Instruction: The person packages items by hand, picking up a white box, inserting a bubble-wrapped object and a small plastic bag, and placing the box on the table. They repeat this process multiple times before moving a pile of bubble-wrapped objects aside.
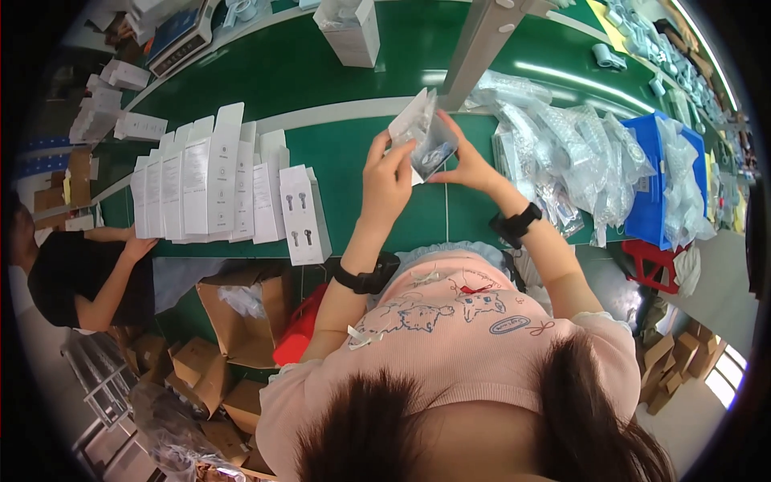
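Over the green table, a small white box is tilted with its flap raised and its mouth facing me. Clear plastic packaging and a blue-grey piece show inside it; their exact kind is hard to make out. My left hand closes on the box's left side, fingers bent at the opening by the plastic. On the other side, my right hand grips the box between thumb and fingers. Left of my hands stand several white cartons in a row, flaps up. The nearest white carton has pictures of dark handheld devices.
Bubble-wrap bags are heaped to the right, against a blue bin. A grey post rises beyond my hands, and an open white box stands farther back. Another person works at the left; cardboard boxes sit below the table edge.
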Motion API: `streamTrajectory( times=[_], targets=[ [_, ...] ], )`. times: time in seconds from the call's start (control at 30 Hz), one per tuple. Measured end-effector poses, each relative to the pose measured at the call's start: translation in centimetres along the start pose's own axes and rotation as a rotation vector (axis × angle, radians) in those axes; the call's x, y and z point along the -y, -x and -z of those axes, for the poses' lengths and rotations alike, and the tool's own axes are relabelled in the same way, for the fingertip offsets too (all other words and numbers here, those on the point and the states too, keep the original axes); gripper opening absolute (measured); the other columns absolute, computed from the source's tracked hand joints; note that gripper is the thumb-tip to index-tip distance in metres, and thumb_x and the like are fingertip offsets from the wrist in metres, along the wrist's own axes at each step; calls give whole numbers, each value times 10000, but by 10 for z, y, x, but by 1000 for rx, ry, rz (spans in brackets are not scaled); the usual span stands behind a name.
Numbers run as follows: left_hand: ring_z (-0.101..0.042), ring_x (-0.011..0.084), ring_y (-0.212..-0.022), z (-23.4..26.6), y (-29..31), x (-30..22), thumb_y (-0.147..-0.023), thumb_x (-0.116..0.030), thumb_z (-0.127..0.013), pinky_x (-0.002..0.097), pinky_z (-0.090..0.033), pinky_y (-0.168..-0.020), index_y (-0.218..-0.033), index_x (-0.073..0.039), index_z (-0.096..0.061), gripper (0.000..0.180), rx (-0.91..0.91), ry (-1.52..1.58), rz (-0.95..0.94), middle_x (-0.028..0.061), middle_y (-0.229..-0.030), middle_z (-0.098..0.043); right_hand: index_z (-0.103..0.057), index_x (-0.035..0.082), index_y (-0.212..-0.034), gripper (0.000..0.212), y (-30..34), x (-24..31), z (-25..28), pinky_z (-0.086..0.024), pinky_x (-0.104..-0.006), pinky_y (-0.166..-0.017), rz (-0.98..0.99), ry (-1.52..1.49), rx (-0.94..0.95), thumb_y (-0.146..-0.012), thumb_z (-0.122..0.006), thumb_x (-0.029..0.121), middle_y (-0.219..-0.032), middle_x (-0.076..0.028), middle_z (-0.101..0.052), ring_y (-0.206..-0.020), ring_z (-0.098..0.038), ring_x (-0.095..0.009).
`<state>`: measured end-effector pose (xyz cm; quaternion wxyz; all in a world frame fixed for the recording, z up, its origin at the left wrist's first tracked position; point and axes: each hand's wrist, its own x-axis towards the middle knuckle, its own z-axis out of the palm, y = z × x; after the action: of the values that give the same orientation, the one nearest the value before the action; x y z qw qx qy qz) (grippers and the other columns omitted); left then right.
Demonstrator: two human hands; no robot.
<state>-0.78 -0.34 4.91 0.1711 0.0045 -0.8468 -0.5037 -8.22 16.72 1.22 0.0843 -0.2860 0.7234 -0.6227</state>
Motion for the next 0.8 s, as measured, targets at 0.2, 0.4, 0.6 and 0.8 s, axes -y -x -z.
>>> streamTrajectory(
  times=[0.2, 0.4, 0.6, 0.8],
  targets=[
    [-293, 362, -1209, 76, 12, 52, -736, -191, -652, 446, -239, -992, -1223, -46, -406, 564, -255, -224, 12, 195, -1311, -306, -408, 7, -1219, 768, -55, -10, -24, -393, -311, -892, -235, -148, -62, -566, -796, 115, -1149, -68, -500, -1051, -476, -166],
    [-228, 394, -1229, 88, 43, 102, -673, -169, -691, 520, -210, -982, -1266, -83, -362, 683, 54, -994, 413, 229, -1329, -232, -391, 9, -1239, 784, -155, -36, -68, -387, -318, -902, 22, 15, -373, -572, -786, 122, -1145, -127, -507, -1069, -481, -222],
    [-294, 382, -1187, 64, 25, 73, -569, -73, -715, 459, -274, -966, -1290, -129, -349, 810, 93, -725, 414, 220, -1281, -307, -325, 6, -1287, 798, -129, -38, -53, -338, -349, -960, 89, 244, -366, -617, -737, 139, -1251, -181, -421, -1167, -401, -306],
    [-387, 355, -1112, 63, -2, 35, -557, -43, -705, 410, -326, -934, -1255, -108, -375, 775, 24, -334, 362, 180, -1241, -354, -580, -21, -981, 326, -60, 17, 116, -418, -351, -844, -949, 329, 326, -681, -633, 95, -1021, -153, -580, -987, -538, -260]
  ],
)
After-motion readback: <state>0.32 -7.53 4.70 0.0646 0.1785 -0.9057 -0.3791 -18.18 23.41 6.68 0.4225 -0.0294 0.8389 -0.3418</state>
